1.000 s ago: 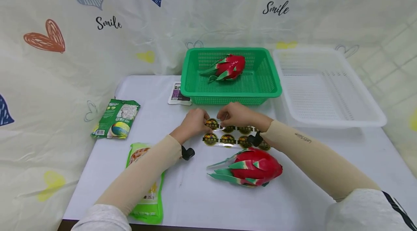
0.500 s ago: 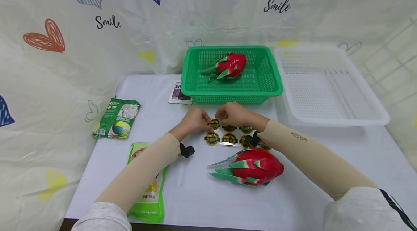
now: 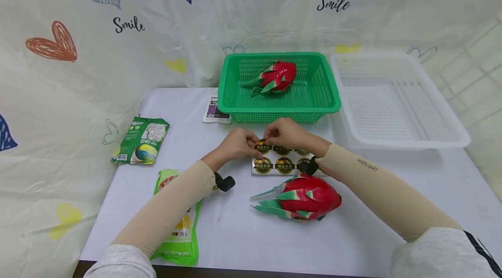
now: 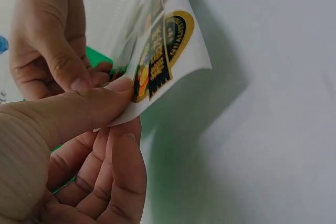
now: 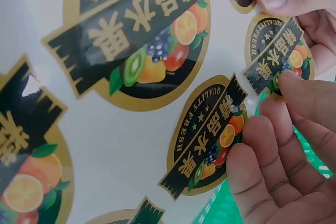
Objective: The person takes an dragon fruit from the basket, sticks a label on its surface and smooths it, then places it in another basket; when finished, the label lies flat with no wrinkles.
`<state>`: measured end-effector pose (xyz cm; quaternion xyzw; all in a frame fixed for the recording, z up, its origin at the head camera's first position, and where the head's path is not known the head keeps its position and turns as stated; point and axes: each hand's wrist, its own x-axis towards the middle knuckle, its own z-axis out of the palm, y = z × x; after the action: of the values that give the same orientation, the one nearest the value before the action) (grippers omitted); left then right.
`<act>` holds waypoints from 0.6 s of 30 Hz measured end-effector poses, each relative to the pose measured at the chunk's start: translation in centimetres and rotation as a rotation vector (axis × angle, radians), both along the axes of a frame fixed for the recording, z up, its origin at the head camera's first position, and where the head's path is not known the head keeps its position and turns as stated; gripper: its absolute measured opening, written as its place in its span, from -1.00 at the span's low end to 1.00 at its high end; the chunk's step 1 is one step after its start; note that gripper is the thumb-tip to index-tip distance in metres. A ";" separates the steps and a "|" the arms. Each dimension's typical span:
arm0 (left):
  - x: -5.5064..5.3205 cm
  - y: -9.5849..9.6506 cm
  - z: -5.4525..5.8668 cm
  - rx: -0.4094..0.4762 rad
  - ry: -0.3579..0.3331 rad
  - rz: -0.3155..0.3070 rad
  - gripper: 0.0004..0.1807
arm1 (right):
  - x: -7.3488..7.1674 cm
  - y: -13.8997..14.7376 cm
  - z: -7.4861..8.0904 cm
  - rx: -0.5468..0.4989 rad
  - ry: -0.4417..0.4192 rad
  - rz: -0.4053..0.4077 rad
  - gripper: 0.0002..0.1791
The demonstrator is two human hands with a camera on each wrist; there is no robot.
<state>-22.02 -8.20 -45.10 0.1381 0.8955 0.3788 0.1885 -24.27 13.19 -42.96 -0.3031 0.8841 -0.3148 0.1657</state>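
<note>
A white sheet of round black-and-gold stickers [image 3: 273,164], printed with fruit, is held up at its left part between both hands. My left hand [image 3: 238,144] pinches the sheet's left edge, thumb on the printed face and fingers curled beneath, as the left wrist view shows. At the top left corner my right hand [image 3: 288,133] pinches the sheet, its thumb [image 5: 310,95] lying over a sticker [image 5: 273,51] at the edge. Just in front of the sheet lies a red dragon fruit [image 3: 310,197] with green leaf tips, pointing left.
Behind the hands, a green basket [image 3: 279,116] contains another dragon fruit [image 3: 279,76]. A white basket [image 3: 408,143] stands to its right. A small labelled packet [image 3: 213,112] sits by the green basket. Two green bags, one dark [image 3: 143,142] and one bright [image 3: 182,249], lie at left.
Both hands have shifted slightly with the sheet, which has moved a little right and now faces up more toward the head camera. Its left stickers show more plainly. The right hand has come down onto the corner.
</note>
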 end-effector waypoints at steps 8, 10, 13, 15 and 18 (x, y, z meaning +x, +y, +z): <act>0.2 0.5 0.6 0.040 -0.009 -0.003 -0.59 | 0.7 1.0 0.9 -0.023 0.015 0.006 -0.93; 0.2 0.6 0.7 0.055 -0.017 0.007 -0.62 | 0.8 1.3 1.2 -0.028 0.030 0.014 -0.94; 0.2 0.8 0.8 0.075 -0.026 0.022 -0.66 | 1.1 1.6 1.6 -0.033 0.054 0.015 -0.94; 0.3 0.9 0.9 0.085 -0.031 0.023 -0.67 | 1.2 1.9 1.8 -0.040 0.075 0.015 -0.95; 0.3 0.9 0.8 0.088 -0.021 0.007 -0.69 | 1.4 2.5 2.2 -0.043 0.094 -0.002 -0.94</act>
<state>-21.75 -7.28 -44.27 0.1390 0.8764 0.4201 0.1901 -22.89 15.68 -40.80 -0.3203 0.8842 -0.3193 0.1170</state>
